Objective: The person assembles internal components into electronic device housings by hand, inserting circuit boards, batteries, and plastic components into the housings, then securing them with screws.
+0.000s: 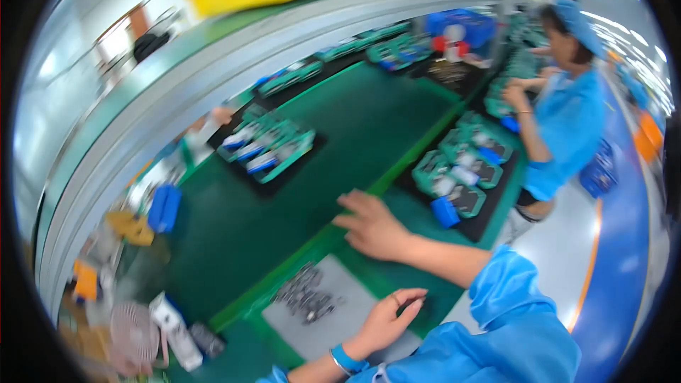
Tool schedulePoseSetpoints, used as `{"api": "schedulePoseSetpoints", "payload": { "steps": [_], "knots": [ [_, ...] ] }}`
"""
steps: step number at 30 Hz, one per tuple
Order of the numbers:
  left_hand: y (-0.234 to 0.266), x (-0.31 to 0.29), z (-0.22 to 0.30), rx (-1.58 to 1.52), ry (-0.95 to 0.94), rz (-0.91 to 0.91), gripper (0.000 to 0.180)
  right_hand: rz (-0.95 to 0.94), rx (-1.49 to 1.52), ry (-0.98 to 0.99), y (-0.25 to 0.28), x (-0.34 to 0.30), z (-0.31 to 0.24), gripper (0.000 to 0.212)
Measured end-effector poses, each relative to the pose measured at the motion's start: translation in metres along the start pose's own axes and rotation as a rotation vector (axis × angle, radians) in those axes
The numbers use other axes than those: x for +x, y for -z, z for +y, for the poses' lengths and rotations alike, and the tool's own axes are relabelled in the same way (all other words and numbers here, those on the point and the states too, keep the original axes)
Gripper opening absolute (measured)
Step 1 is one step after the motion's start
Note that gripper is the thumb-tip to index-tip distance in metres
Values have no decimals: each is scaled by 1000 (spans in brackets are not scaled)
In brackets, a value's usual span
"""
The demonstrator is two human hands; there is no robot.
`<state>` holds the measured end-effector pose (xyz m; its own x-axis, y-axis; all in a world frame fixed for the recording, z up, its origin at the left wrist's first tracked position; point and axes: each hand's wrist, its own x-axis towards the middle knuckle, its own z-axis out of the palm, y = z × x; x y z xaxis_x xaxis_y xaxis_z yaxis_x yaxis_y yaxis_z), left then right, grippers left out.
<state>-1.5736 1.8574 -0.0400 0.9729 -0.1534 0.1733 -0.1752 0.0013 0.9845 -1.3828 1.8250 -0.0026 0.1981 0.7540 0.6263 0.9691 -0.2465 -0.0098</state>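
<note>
My right hand (379,228) is stretched over the green edge strip of the bench, its fingers apart and nothing seen in them. My left hand (386,323), with a blue band at the wrist, hovers over the right part of a grey sheet (351,276). Its thumb and fingers are curled together in a pinch; whatever may be between them is too blurred to make out. On that sheet, to the left of this hand, lies a loose heap of small dark metallic parts (306,296).
Black trays with green frames and blue pieces stand on the green belt (319,135), including one tray (266,149) across from me and another (461,177) at my right. A co-worker (567,92) works beyond it. A pink fan (135,333) stands lower left; a metal shelf beam spans above.
</note>
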Motion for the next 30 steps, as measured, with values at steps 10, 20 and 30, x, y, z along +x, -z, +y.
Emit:
{"api": "schedulePoseSetpoints", "payload": {
  "steps": [10, 20, 30],
  "knots": [
    [210, 8, 15, 580, -44, 896, 29, -58, 476, -612, -62, 85, 99, 58],
    [429, 53, -21, 891, 91, 1310, 55, -148, 104, -576, -109, 112, 30, 65],
    [445, 31, -19, 859, 289, 1254, 50, -110, 140, -577, -104, 108, 31, 63]
  ]
}}
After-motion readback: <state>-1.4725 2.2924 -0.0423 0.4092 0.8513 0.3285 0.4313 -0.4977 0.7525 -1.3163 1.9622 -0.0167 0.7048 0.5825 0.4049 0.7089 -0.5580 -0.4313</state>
